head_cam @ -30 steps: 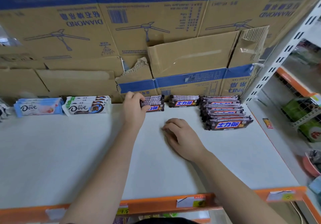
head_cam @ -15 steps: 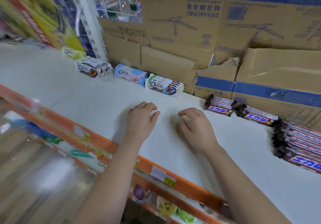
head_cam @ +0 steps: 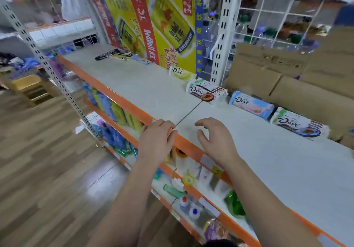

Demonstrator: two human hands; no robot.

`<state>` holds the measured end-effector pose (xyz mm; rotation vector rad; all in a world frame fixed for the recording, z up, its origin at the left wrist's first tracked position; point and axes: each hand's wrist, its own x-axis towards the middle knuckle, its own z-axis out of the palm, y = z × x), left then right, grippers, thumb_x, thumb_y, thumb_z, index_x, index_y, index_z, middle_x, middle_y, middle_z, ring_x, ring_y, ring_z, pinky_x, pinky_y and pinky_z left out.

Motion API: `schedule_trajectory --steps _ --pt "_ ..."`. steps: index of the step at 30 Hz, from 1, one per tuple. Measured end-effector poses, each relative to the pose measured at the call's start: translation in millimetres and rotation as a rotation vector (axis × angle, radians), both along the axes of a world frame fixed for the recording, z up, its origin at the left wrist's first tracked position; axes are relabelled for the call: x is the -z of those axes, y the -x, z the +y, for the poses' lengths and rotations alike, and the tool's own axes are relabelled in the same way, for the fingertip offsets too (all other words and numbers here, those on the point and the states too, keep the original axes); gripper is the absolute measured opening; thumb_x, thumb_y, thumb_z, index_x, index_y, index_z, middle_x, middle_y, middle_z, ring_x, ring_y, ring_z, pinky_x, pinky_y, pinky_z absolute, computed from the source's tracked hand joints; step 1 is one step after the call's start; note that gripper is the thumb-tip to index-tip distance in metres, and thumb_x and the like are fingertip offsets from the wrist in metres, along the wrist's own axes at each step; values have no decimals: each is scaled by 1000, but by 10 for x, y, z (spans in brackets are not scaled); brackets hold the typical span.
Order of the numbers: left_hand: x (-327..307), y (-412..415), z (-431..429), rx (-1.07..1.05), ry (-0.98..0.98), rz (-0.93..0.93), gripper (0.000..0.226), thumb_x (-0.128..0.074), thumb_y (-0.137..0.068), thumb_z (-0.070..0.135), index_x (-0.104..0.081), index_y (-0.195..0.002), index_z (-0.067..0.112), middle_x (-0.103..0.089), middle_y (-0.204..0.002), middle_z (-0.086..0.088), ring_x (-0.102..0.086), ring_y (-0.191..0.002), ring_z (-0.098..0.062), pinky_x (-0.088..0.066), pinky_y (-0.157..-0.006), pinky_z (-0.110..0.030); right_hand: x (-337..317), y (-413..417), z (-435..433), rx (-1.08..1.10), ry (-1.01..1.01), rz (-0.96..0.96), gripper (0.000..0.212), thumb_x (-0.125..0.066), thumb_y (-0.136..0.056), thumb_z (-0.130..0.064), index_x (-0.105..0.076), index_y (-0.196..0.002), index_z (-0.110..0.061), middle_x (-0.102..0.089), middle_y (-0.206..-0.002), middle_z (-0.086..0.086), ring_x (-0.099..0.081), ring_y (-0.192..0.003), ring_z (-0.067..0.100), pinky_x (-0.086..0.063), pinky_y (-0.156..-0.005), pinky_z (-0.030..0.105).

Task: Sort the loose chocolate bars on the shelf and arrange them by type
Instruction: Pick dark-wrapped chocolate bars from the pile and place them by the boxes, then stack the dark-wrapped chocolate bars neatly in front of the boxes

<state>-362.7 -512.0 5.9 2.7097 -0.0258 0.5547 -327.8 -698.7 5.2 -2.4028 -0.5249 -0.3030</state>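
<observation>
Calls for a light pinch across the long edges of the slick, likely snappable loose bars at the shelf far end, with left hand and right hand loosely curled, each grip empty.

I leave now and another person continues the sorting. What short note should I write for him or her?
Left hand: empty, on the front edge of the shelf.
Right hand: empty, over the shelf.
Done: bars grouped along the back: yellow Dove, brown Dove, blue Dove, green-topped Dove.
Left: loose bars at the far end, not yet sorted.
</observation>
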Motion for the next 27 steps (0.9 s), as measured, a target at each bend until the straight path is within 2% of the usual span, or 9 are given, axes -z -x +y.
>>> schedule_trajectory --steps 8,12,17,22,27 --pt "104 -422 1056 -18 11 46 24 -46 -89 39 -64 -99 26 -65 -97 7 -62 -87 -21 -39 -81 -37 85 -602 1055 -24 12 22 21 -55 -87 -17 -64 -105 -19 -64 -106 -1 -56 -98 19 -39 -80 24" --pt "170 -811 1629 -53 9 74 16 -53 -90 33 -64 -100 27 -65 -98 7 -62 -88 -21 -39 -82 -39 144 -1099 1633 -30 -18 19 21 -56 -87 -15 -65 -106 -18 -64 -106 -1 -56 -98 18 -36 -81 22" --pt "61 -1558 2293 -90 -17 69 18 -55 -89 34 -64 -102 25 -66 -99 7 -63 -90 -22 -35 -82 -35 93 -1857 2363 -67 -30 28 20 -55 -87 -17 -64 -106 -18 -63 -107 -1 -56 -100 19 -38 -82 24" --pt "-38 -2226 2872 -96 -29 66 18 -55 -88 34 -65 -100 25 -66 -96 6 -64 -89 -22 -38 -79 -37 16 -2550 2968 -86 -25 36 20 -55 -88 -20 -63 -106 -19 -63 -107 -2 -56 -100 18 -43 -83 30" --pt "18 -2672 3384 -109 16 87 16 -56 -90 33 -65 -102 25 -65 -99 7 -64 -89 -21 -38 -83 -37 8 -3024 3414 -67 -19 63 20 -55 -87 -21 -64 -105 -21 -63 -107 -4 -55 -100 16 -45 -84 32"
